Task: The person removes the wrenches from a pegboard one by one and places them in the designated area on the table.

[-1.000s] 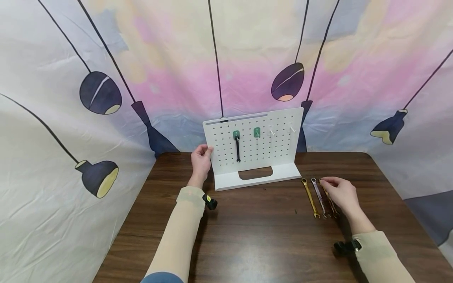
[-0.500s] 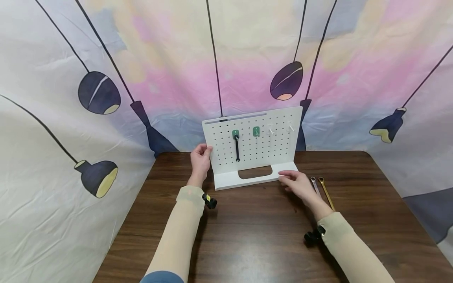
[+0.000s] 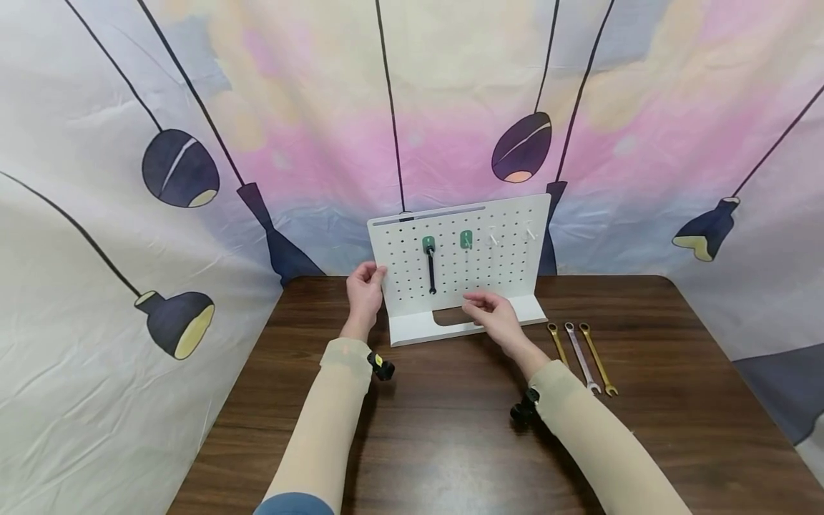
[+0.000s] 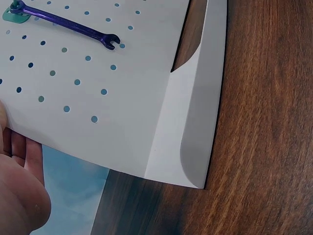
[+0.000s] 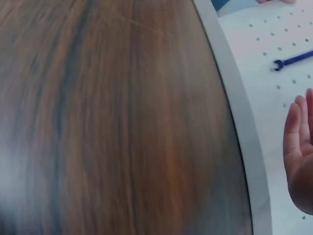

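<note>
A white pegboard stand [image 3: 399, 275] stands upright at the back of the table. My left hand [image 3: 365, 297] holds its left edge, thumb on the front face and fingers behind. On a hook with a green tag hangs a dark wrench [image 3: 432, 272], which looks blue-purple in the left wrist view [image 4: 68, 23]. My right hand [image 3: 497, 322] hovers before the board's lower middle, over the base slot, fingers loosely extended and nothing in them. To its right lie three wrenches on the table: a gold one [image 3: 557, 342], a silver one [image 3: 581, 356] and another gold one [image 3: 599, 361].
Right of the hung wrench, the board carries another hook with a green tag [image 3: 466, 239] and two pale hooks [image 3: 493, 237] without tags. Brown wood tabletop [image 3: 450, 429] spreads in front. A fabric backdrop [image 3: 450, 93] painted with lamps hangs close behind the table.
My right hand has left the rightmost gold wrench and swept left, past the board's right front corner, to its lower middle. My left hand keeps its hold on the board's edge.
</note>
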A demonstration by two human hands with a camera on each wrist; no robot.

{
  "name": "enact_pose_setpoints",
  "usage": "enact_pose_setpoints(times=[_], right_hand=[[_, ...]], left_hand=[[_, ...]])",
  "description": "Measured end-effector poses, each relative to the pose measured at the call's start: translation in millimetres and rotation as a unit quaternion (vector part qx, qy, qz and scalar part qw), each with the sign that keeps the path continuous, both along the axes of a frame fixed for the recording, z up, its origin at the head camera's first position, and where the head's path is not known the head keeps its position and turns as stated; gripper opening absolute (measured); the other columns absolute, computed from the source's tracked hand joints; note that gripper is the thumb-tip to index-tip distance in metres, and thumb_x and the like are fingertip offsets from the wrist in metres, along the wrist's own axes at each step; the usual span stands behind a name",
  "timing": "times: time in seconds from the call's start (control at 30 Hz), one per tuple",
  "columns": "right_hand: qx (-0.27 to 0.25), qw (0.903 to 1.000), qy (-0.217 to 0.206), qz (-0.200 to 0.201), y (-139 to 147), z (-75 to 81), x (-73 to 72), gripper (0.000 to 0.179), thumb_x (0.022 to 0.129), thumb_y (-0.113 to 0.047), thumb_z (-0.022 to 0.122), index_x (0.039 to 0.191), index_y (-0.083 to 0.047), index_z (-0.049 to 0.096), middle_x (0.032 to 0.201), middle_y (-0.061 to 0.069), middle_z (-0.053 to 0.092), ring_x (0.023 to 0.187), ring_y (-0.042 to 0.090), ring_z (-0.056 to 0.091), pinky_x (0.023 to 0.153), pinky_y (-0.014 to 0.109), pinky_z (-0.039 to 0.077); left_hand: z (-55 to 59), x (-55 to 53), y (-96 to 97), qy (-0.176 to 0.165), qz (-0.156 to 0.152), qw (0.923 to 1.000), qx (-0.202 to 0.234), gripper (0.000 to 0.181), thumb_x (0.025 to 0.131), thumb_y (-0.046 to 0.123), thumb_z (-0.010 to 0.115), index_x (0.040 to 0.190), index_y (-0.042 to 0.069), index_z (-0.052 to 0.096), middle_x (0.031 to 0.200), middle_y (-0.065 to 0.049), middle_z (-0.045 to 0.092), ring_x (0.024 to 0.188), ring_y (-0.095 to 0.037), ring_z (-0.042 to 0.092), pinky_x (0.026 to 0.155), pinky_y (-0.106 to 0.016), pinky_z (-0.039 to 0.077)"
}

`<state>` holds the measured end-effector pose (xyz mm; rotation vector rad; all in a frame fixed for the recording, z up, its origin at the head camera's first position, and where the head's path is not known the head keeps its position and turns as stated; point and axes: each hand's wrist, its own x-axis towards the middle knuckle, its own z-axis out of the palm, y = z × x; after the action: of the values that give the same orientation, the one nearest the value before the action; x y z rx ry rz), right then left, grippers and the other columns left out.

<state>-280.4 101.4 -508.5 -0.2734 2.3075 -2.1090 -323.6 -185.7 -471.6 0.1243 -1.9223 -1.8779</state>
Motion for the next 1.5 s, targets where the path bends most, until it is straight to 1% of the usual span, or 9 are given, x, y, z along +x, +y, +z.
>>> enact_pose_setpoints(times=[0.17, 0.33, 0.47, 0.57, 0.73, 0.83, 1.1, 1.27, 1.5], right_hand=[[-0.003, 0.9996, 0.009, -0.025, -21, -1.2, -3.7, 0.033, 0.1, -0.011, 0.076, 0.129, 0.003, 0.072, 0.11, 0.009, 0.072, 0.092, 0.012, 0.065, 0.08, 0.026, 0.057], [0.01, 0.9987, 0.024, -0.044, -35, 4.7, -7.2, 0.03, 0.1, -0.015, 0.075, 0.127, -0.002, 0.075, 0.117, 0.012, 0.072, 0.101, 0.017, 0.063, 0.084, 0.023, 0.053], [0.005, 0.9978, 0.036, -0.055, -43, 10.1, -11.9, 0.028, 0.1, -0.017, 0.075, 0.124, -0.004, 0.076, 0.116, 0.01, 0.073, 0.099, 0.018, 0.063, 0.08, 0.023, 0.054], [0.01, 0.9965, 0.043, -0.072, -48, 14.5, -14.0, 0.025, 0.1, -0.02, 0.074, 0.122, -0.007, 0.077, 0.114, 0.006, 0.075, 0.096, 0.018, 0.065, 0.077, 0.024, 0.055], [0.026, 0.9929, 0.066, -0.095, -51, 20.0, -17.8, 0.023, 0.1, -0.022, 0.073, 0.12, -0.011, 0.079, 0.118, 0.003, 0.076, 0.103, 0.018, 0.065, 0.084, 0.028, 0.053], [0.021, 0.9931, 0.072, -0.09, -52, 22.7, -20.3, 0.023, 0.101, -0.021, 0.072, 0.121, -0.011, 0.078, 0.122, 0.004, 0.075, 0.109, 0.02, 0.065, 0.09, 0.032, 0.052], [0.005, 0.9948, 0.073, -0.07, -59, 29.0, -24.0, 0.026, 0.101, -0.016, 0.072, 0.126, -0.009, 0.074, 0.127, 0.006, 0.073, 0.115, 0.024, 0.066, 0.102, 0.041, 0.052], [-0.006, 0.9958, 0.073, -0.054, -66, 33.0, -24.5, 0.033, 0.102, -0.014, 0.072, 0.134, -0.01, 0.07, 0.133, 0.007, 0.071, 0.121, 0.026, 0.066, 0.107, 0.041, 0.051], [-0.024, 0.9962, 0.077, -0.035, -72, 38.6, -23.6, 0.039, 0.103, -0.013, 0.071, 0.142, -0.012, 0.066, 0.139, 0.007, 0.068, 0.124, 0.026, 0.065, 0.108, 0.04, 0.051]], left_hand=[[0.7, 1.3, -0.8, 0.001, 0.002, 1.0, -0.003, 0.014, 0.103, 0.014, 0.075, 0.096, 0.002, 0.071, 0.083, 0.001, 0.056, 0.077, -0.013, 0.052, 0.068, -0.023, 0.043], [1.4, 3.0, -1.1, -0.02, 0.005, 0.9998, -0.008, 0.019, 0.103, 0.016, 0.075, 0.1, -0.003, 0.075, 0.085, -0.001, 0.062, 0.08, -0.014, 0.056, 0.068, -0.022, 0.047], [2.7, 3.0, -1.2, -0.034, 0.005, 0.9994, -0.01, 0.02, 0.103, 0.015, 0.076, 0.105, -0.005, 0.077, 0.089, -0.002, 0.066, 0.082, -0.014, 0.058, 0.07, -0.025, 0.05], [4.0, 2.6, -0.5, -0.037, -0.004, 0.9993, -0.009, 0.018, 0.102, 0.012, 0.076, 0.105, -0.006, 0.077, 0.088, -0.003, 0.067, 0.08, -0.015, 0.057, 0.069, -0.029, 0.049], [5.3, 1.3, 1.2, -0.031, -0.014, 0.9991, -0.025, 0.016, 0.1, 0.009, 0.078, 0.105, -0.006, 0.078, 0.085, -0.001, 0.064, 0.081, -0.016, 0.056, 0.066, -0.025, 0.046], [5.3, 0.3, 1.5, -0.029, -0.011, 0.9991, -0.029, 0.016, 0.099, 0.008, 0.079, 0.105, -0.006, 0.078, 0.085, 0.0, 0.063, 0.082, -0.015, 0.056, 0.066, -0.022, 0.046], [4.7, 1.1, 0.0, -0.029, -0.007, 0.9992, -0.026, 0.015, 0.099, 0.007, 0.078, 0.105, -0.006, 0.077, 0.087, -0.003, 0.063, 0.083, -0.016, 0.057, 0.067, -0.023, 0.047], [1.9, 2.5, -2.7, -0.029, -0.001, 0.9991, -0.03, 0.013, 0.099, 0.007, 0.078, 0.102, -0.006, 0.076, 0.087, -0.002, 0.06, 0.083, -0.017, 0.053, 0.066, -0.022, 0.044], [-1.0, 3.5, -4.7, -0.023, 0.0, 0.999, -0.039, 0.012, 0.099, 0.007, 0.078, 0.1, -0.005, 0.075, 0.086, -0.001, 0.059, 0.082, -0.016, 0.052, 0.066, -0.022, 0.044]])
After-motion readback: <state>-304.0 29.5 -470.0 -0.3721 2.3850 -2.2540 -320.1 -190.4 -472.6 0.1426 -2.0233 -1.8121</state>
